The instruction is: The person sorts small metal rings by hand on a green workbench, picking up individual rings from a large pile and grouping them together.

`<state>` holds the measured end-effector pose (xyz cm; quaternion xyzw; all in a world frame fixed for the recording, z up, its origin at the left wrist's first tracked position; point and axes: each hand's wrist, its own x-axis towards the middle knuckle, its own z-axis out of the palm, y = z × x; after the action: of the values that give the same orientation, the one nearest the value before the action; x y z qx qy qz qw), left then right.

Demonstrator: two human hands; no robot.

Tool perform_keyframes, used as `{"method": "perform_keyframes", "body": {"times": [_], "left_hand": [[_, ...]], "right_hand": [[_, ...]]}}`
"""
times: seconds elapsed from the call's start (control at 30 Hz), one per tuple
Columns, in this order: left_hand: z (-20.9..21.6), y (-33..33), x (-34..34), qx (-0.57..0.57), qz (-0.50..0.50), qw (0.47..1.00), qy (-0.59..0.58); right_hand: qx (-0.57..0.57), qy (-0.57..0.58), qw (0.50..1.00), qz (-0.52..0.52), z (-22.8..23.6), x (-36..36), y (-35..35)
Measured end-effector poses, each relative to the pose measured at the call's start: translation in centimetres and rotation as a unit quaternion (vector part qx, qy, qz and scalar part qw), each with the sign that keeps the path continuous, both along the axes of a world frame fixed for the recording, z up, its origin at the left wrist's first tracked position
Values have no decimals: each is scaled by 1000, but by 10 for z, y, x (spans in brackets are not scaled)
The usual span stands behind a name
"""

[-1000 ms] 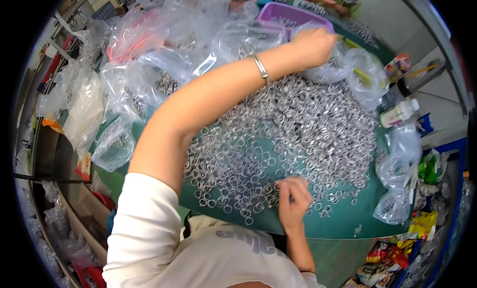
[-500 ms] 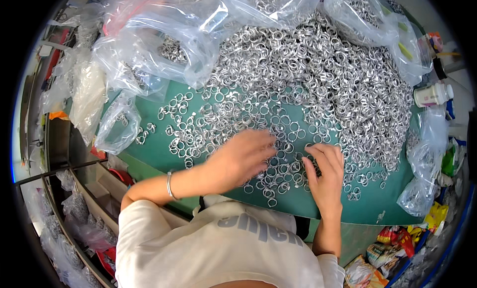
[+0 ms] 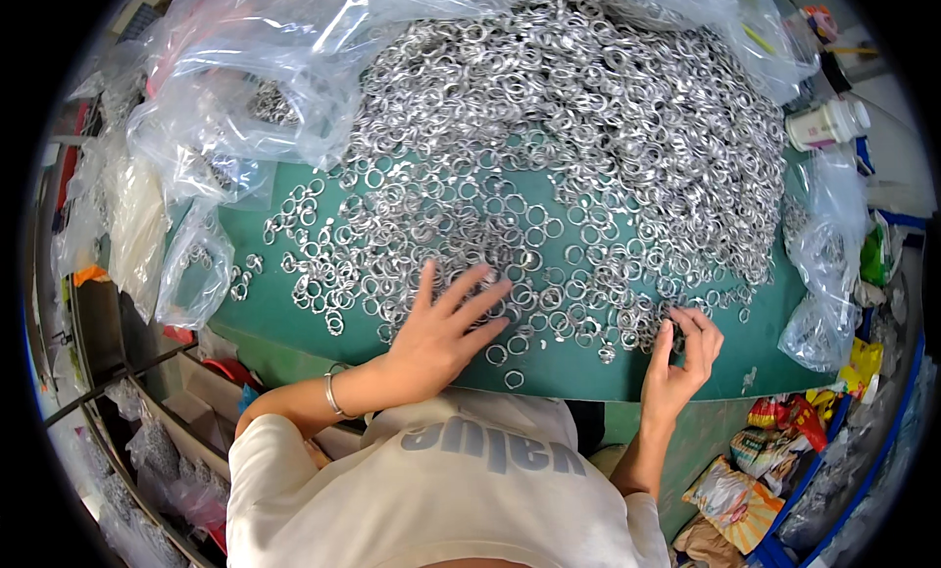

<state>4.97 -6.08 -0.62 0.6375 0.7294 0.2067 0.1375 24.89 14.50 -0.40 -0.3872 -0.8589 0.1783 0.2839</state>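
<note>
Green surface [image 3: 753,350] is carrying metal rings [image 3: 588,107], heaped toward its far edge. By the front edge, the left hand [image 3: 441,333] is lying palm-down, splay-fingered over some, grasping none; the right hand [image 3: 683,357] is curling its fingers over others, its hold unclear. Shirt [image 3: 470,514] and white bottle [image 3: 825,125] are bearing print.
</note>
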Motion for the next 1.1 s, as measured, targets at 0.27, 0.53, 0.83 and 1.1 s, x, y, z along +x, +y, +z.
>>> {"method": "perform_keyframes", "body": {"times": [0.27, 0.53, 0.83, 1.1], "left_hand": [[17, 38, 0, 46, -38, 998, 23], [9, 83, 16, 7, -82, 997, 5], [21, 75, 5, -18, 40, 908, -416], [8, 68, -4, -66, 123, 453, -880]], "right_hand": [[-13, 4, 997, 78, 1, 5, -21], [39, -88, 991, 92, 1, -43, -21], [25, -22, 991, 128, 2, -38, -14], [-43, 4, 993, 111, 2, -38, -6]]}}
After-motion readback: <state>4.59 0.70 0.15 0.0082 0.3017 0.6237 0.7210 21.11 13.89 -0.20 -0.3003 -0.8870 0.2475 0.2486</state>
